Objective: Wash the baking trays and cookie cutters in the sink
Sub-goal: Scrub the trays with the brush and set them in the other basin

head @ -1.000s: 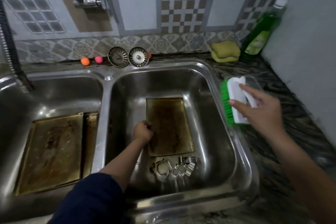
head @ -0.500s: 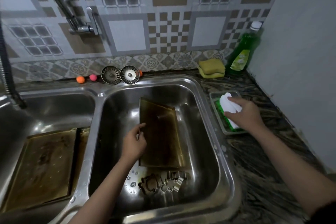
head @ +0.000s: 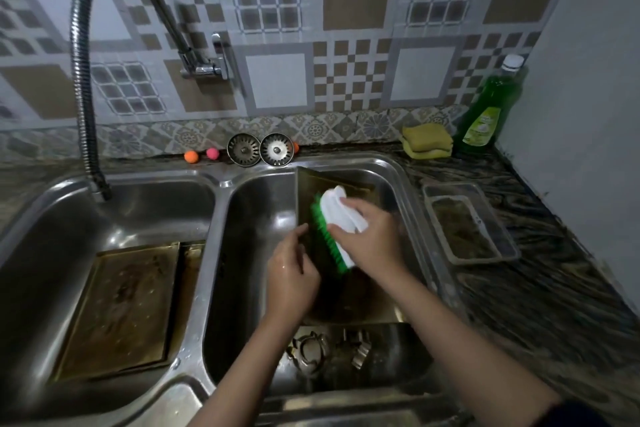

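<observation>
Patterned wall tiles (head: 277, 28) are seen behind a double steel sink (head: 221, 184). At three o'clock the baking tray (head: 308, 191) is propped in the right basin, largely hidden by hands. Stained trays (head: 117, 308) lie at nine o'clock. Cookie cutters (head: 329, 350), indistinct, sit at six. The tray's edge is gripped by the left hand (head: 291, 277); the brush (head: 334, 229) is clasped by the right hand (head: 374, 236).

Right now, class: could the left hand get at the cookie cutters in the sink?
Probably yes: the cookie cutters lie uncovered just below the left hand, but it grips the tray and must let go first.
</observation>
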Demonstrator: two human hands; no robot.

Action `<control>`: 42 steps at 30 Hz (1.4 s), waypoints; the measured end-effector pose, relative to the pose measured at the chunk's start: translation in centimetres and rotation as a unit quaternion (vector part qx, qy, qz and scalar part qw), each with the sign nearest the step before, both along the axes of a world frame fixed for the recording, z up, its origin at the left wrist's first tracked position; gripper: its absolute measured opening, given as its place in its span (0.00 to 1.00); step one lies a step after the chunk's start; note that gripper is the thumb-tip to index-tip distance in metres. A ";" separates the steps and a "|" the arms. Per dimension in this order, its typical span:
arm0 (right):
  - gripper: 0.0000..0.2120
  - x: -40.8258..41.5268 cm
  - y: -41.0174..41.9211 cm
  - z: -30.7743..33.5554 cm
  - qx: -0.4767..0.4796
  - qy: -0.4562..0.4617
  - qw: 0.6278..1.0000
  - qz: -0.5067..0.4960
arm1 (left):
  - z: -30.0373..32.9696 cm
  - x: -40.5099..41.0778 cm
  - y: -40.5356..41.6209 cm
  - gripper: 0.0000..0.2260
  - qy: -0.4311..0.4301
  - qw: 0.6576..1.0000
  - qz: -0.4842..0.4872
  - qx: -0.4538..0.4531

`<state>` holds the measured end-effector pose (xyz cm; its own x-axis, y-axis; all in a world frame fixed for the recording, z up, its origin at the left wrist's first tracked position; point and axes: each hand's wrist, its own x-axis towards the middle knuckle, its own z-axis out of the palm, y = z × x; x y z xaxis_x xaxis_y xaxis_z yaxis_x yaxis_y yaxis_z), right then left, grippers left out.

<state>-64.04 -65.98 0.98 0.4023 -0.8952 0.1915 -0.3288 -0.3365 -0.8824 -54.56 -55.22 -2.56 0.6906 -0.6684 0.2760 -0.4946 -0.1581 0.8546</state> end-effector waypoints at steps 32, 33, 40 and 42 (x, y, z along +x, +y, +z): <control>0.21 -3.7 -0.5 1.2 0.019 -0.065 0.996 0.061 | 1.0 6.4 4.5 0.11 0.218 0.969 0.104 -0.053; 0.21 -3.5 -0.2 0.9 0.029 -0.064 0.995 0.070 | 0.8 6.2 4.4 0.11 0.239 0.965 0.095 -0.051; 0.19 -2.3 0.2 0.0 0.153 -0.125 0.979 0.055 | -0.7 4.1 3.4 0.10 0.307 0.951 0.011 0.021; 0.19 -2.3 0.6 -0.1 0.148 -0.118 0.981 0.033 | -0.5 4.1 3.1 0.09 0.324 0.942 -0.011 0.086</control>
<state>-66.30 -65.34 0.89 0.4373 -0.8990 0.0223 -0.0905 -0.0687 -0.9935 -50.42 -52.09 -3.09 0.6629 -0.6803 -0.3126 0.1180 -0.3174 0.9409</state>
